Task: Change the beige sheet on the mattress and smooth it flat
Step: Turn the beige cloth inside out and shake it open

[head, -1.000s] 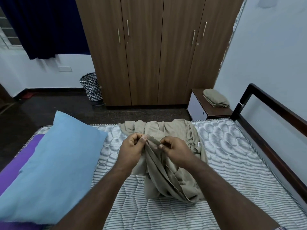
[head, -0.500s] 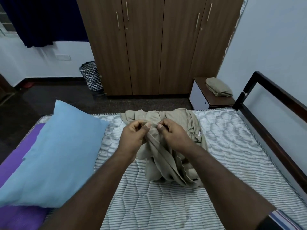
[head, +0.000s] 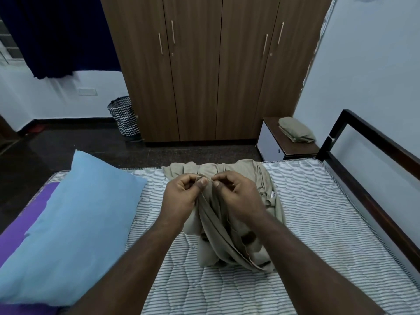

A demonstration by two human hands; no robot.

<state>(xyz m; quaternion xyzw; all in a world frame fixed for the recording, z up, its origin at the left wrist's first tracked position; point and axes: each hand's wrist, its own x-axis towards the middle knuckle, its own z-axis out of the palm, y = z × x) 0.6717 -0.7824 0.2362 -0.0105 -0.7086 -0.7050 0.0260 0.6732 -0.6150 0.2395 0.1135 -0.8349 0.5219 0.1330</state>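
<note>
A crumpled beige sheet (head: 229, 242) lies bunched in the middle of the bare striped mattress (head: 318, 219). My left hand (head: 181, 198) and my right hand (head: 238, 196) are close together above the heap, each pinching the same lifted edge of the sheet between thumb and fingers. The cloth hangs down from the pinch toward me. A second beige sheet (head: 295, 132), folded, lies on the bedside table (head: 293, 147) at the far right.
A light blue pillow (head: 75, 226) lies on the left of the mattress over a purple cloth (head: 20, 226). A dark bed frame (head: 375, 169) runs along the right wall. A wooden wardrobe (head: 216, 69) and a patterned basket (head: 125, 118) stand beyond the bed.
My two hands have drawn closer together on the sheet's edge. The view has tilted a little, so the bed sits lower in frame.
</note>
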